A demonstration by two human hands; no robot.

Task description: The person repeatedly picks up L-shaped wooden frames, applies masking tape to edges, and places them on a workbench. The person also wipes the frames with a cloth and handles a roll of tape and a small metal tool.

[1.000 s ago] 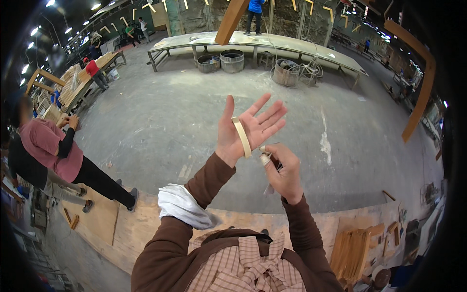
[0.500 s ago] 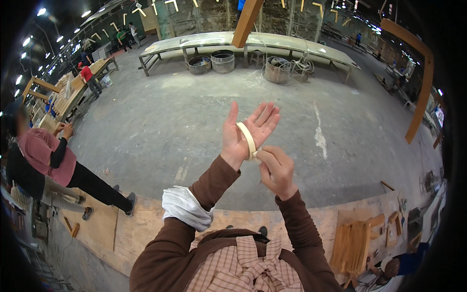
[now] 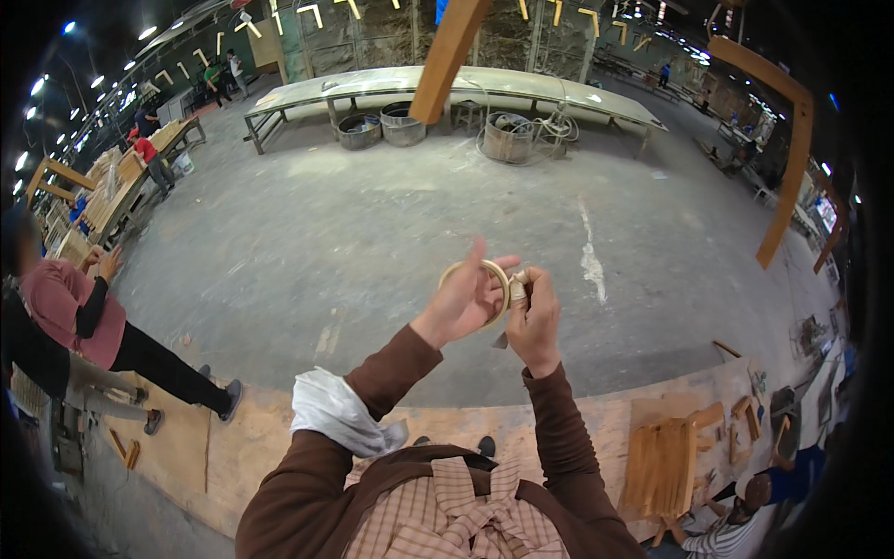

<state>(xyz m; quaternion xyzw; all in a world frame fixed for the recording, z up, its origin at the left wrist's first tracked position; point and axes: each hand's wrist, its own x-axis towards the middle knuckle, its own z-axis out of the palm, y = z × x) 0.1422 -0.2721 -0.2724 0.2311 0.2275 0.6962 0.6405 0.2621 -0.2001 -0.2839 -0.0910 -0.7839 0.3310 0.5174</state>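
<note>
A roll of cream masking tape (image 3: 506, 300) is a ring around the fingers of my left hand (image 3: 456, 303). That hand reaches up from the lower left, thumb raised and fingers apart, some partly hidden by the ring. My right hand (image 3: 535, 321) is closed in a pinch at the roll's right side. A crumpled whitish strip of tape (image 3: 519, 287) shows at its thumb and fingertips. Whether the strip is wrapped on a finger, I cannot tell. A small grey flap (image 3: 501, 341) sticks out below the right hand; its kind is unclear.
Wooden frame parts (image 3: 787, 158) hang at the upper right, and a wooden bar (image 3: 452, 61) hangs ahead. A long table (image 3: 372, 86) stands beyond the grey floor (image 3: 372, 200), with metal tubs (image 3: 507, 140) near it. A person in pink (image 3: 74, 307) stands left; another crouches by wooden slats (image 3: 661, 461).
My left hand has turned from palm-up, and the roll now circles its fingers rather than the palm's base. My right hand has risen slightly, pinching the strip. The whole view has shifted a little.
</note>
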